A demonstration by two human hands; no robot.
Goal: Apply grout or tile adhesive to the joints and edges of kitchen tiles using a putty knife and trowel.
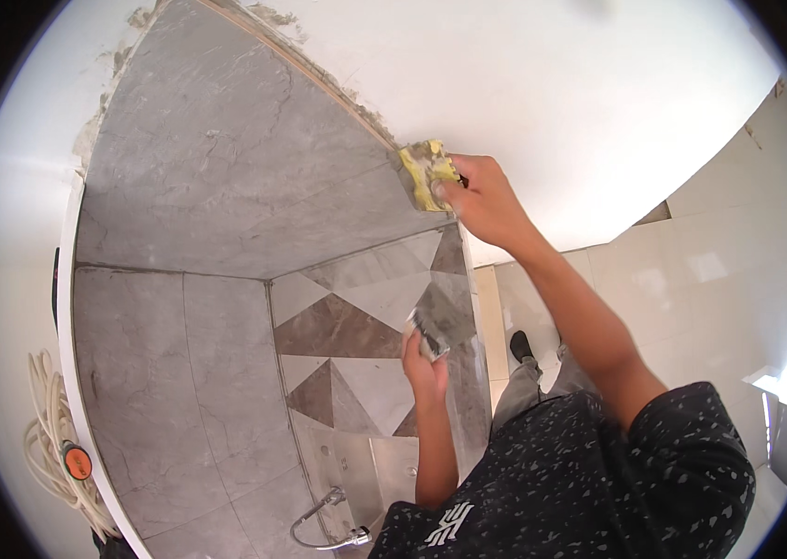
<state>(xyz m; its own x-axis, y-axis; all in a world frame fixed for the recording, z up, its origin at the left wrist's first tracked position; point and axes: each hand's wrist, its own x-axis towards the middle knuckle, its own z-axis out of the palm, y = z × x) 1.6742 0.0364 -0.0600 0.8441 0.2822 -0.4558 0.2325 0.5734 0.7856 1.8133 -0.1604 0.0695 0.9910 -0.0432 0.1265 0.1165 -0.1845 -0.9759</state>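
My right hand [487, 205] is closed on a yellow spreader [427, 175] smeared with grey, its thumb pressed on the face. The spreader lies against the edge of the grey marbled tile wall [226, 140], where the tile meets the white wall [542, 84]. Lower down, my left hand [426, 371] grips the bottom edge of a flat, squarish board [443, 320] coated with grey paste. That board is held clear of the spreader, above the patterned floor tiles [338, 326]. Its exact kind is hard to make out.
A tap with a flexible hose [333, 498] rises beside a metal sink [393, 470]. Coiled cream cable [44, 438] and an orange-faced round tool [77, 460] lie beyond the white ledge [86, 401] at left. Cream floor tiles [682, 252] spread at right, with my shoe [521, 347] there.
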